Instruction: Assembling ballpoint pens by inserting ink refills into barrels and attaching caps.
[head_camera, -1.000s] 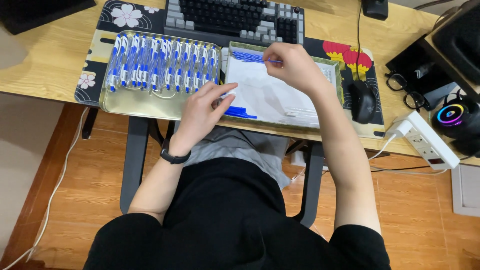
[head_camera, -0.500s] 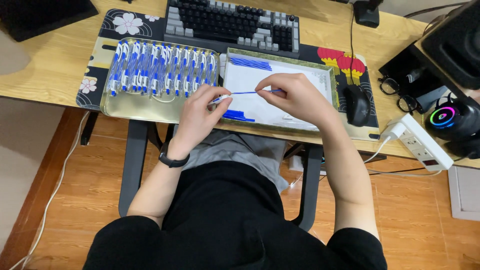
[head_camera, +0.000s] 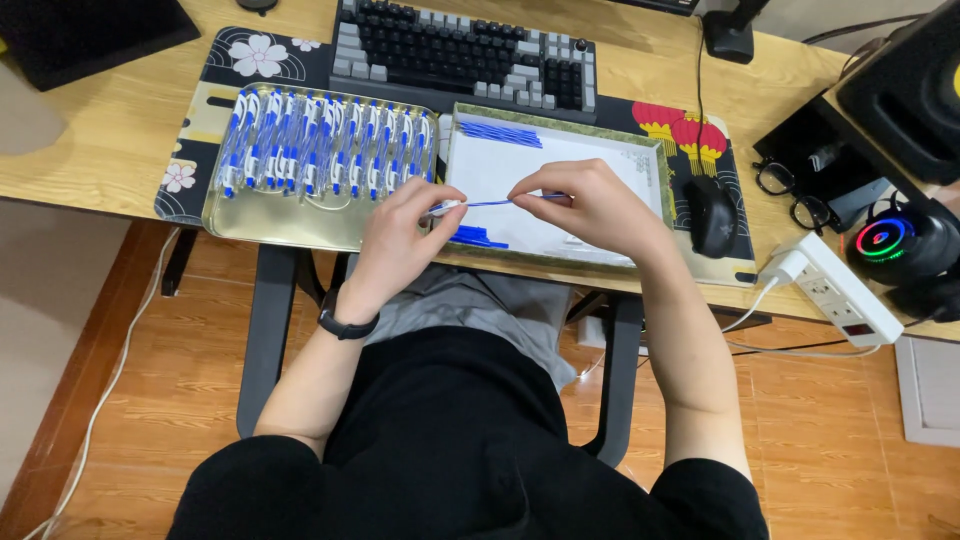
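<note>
Work is well advanced: a full row of assembled blue-and-white pens (head_camera: 325, 145) fills the left tray (head_camera: 290, 222), while few blue refills (head_camera: 498, 132) lie along the far and near edges of the white-lined right tray (head_camera: 660, 205). Left hand (head_camera: 400, 240) pinches a clear pen barrel (head_camera: 447, 207); right hand (head_camera: 590, 205) pinches a blue refill (head_camera: 510, 201) at its mouth. Half a second ago the refill stood farther out.
</note>
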